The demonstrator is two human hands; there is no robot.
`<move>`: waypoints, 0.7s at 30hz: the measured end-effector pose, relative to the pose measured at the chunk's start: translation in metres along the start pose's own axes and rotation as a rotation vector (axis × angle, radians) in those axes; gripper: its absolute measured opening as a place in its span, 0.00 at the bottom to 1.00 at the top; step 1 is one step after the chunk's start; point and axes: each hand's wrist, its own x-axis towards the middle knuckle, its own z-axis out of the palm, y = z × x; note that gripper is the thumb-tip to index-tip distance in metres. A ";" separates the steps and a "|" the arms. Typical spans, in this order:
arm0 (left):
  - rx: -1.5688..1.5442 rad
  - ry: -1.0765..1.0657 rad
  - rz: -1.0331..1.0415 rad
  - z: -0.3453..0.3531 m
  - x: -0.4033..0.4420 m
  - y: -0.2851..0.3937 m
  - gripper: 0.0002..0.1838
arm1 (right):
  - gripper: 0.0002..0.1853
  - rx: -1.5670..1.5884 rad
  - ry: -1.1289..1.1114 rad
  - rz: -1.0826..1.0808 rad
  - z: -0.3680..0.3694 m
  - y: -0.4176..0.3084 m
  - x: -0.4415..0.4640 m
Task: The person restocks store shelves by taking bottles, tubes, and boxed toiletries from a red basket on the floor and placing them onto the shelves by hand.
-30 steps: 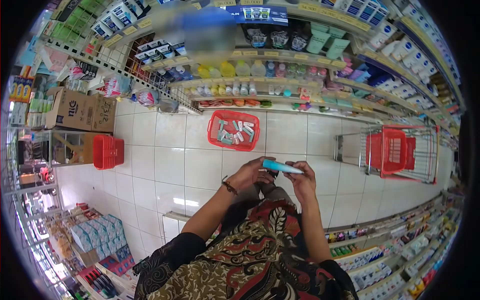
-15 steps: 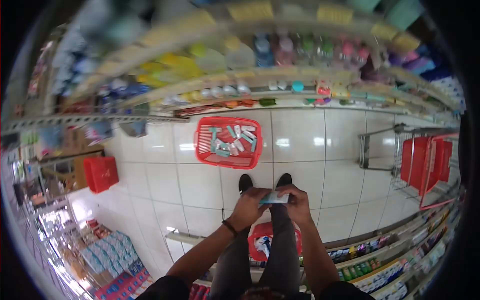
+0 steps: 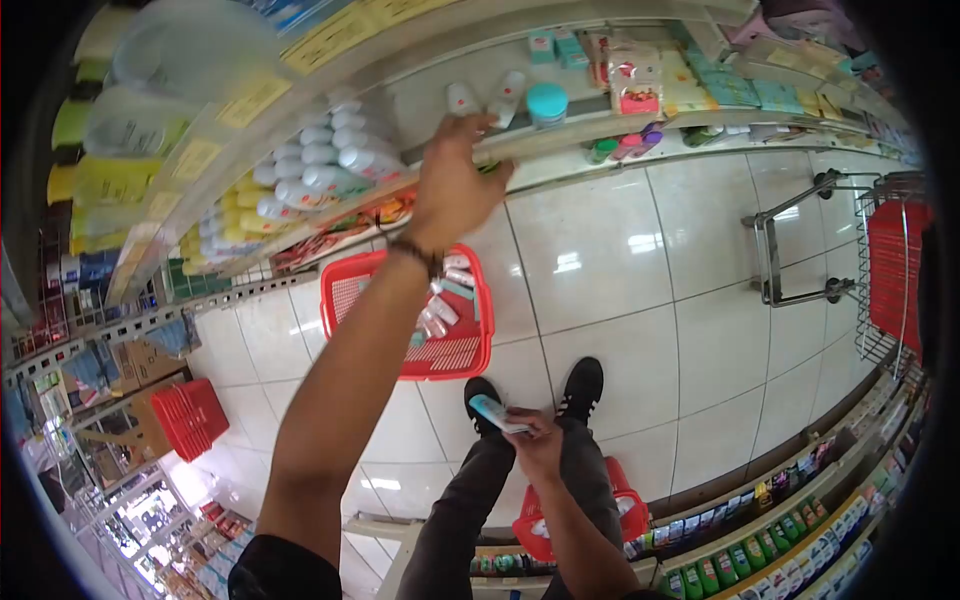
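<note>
a stack of red baskets [image 3: 190, 418] stands at far left, tiled floor between it and the slatted red shopping basket [image 3: 450, 360] below the shelves. rows of white and yellow bottles [image 3: 335, 165] crowd the shelf above, close to the left arm. the arm crosses over the basket, hiding part of its rim; small white and turquoise packs [image 3: 438, 312] lie inside. the left hand [image 3: 460, 190] is open at the shelf lip [image 3: 570, 133], thumb spread, fingertips at two white bottles [image 3: 507, 98]; whether they touch cannot be told. a turquoise-lidded jar [image 3: 547, 104] stands just right of these bottles, near the edge. lower down, the right hand [image 3: 535, 440] grips a turquoise-and-white tube [image 3: 497, 412] by one end, above the black shoes [image 3: 582, 390]. a second red basket [image 3: 538, 542] sits behind the feet, limiting room to step back. white floor tiles [image 3: 610, 290] stretch rightward to the trolley [image 3: 868, 315], leaving broad room sideways.

half a second earlier both hands are on the tube before the legs; now the right holds it alone, the left is up at the shelf, and the shelves loom larger.
</note>
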 end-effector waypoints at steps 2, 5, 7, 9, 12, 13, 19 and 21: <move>0.012 0.019 0.077 0.013 0.046 0.003 0.31 | 0.15 -0.033 -0.113 0.011 0.013 0.000 0.014; -0.007 0.069 0.105 0.028 0.083 0.019 0.30 | 0.14 -0.016 -0.199 0.002 0.022 -0.016 0.022; -0.038 0.125 0.076 0.040 0.108 0.018 0.30 | 0.12 -0.028 -0.154 -0.071 0.023 -0.013 0.023; 0.188 0.206 0.071 0.052 0.140 0.011 0.32 | 0.13 -0.188 -0.152 -0.138 0.019 -0.012 0.025; 0.280 -0.018 0.105 0.046 0.167 0.038 0.36 | 0.13 -0.353 -0.221 -0.109 0.009 -0.036 0.041; 0.247 -0.155 0.134 0.047 0.176 0.043 0.37 | 0.13 -0.355 -0.218 -0.114 0.007 -0.046 0.049; 0.402 -0.175 0.199 0.069 0.212 0.035 0.38 | 0.13 -0.424 -0.122 -0.253 0.012 -0.109 0.095; 0.452 -0.170 0.223 0.070 0.212 0.037 0.38 | 0.13 -0.415 -0.159 -0.214 0.013 -0.108 0.101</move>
